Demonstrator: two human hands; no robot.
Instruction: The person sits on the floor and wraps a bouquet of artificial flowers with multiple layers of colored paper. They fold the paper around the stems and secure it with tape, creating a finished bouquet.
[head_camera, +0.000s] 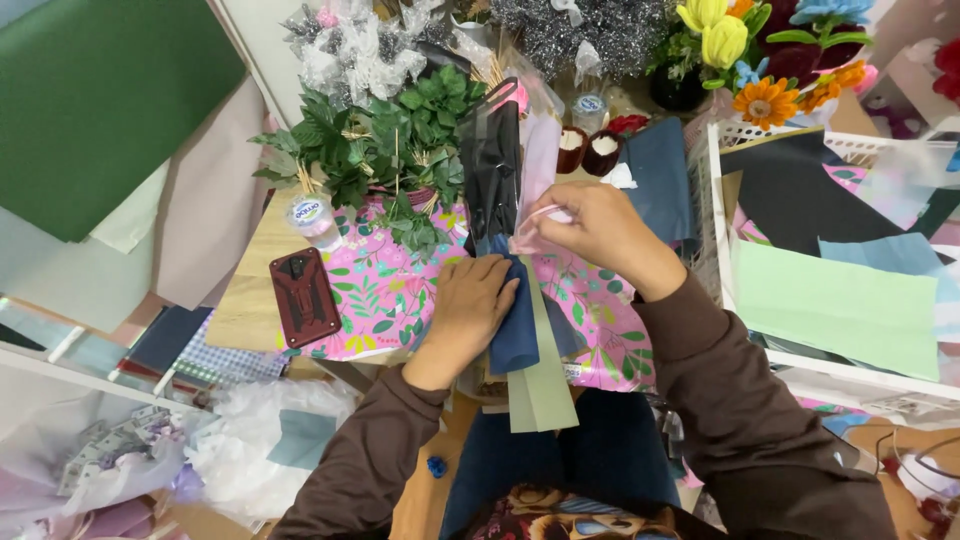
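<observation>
On the surface, middle: we've got a wrapped bundle (500, 200) lying lengthwise, dark sheer wrap up top, navy and sage paper tails pointing toward us
Left hand (470, 310): our grip is closed round the neck of the bundle, fingers folded over the navy paper, thumb side hidden so we can't tell how tight
Right hand (595, 230): fingertips pinched shut on a thin pale pink ribbon (532, 222) just beside the bundle's neck
Under the bundle: pink floral wrapping sheet (385, 290) spread flat on the wooden surface (245, 300)
Left of it: red phone case (304, 297) lying flat, partly on the pink sheet, and a small roll of clear tape (309, 213) just above it
Behind: bunch of green leaves (375, 135), silver tinsel stuff (590, 30), yellow and orange fake flowers (745, 60)
Right side: white tray (722, 250) holding paper sheets in black, blue and light green
Far left: big green sheet (100, 100) leaning over pale ones
</observation>
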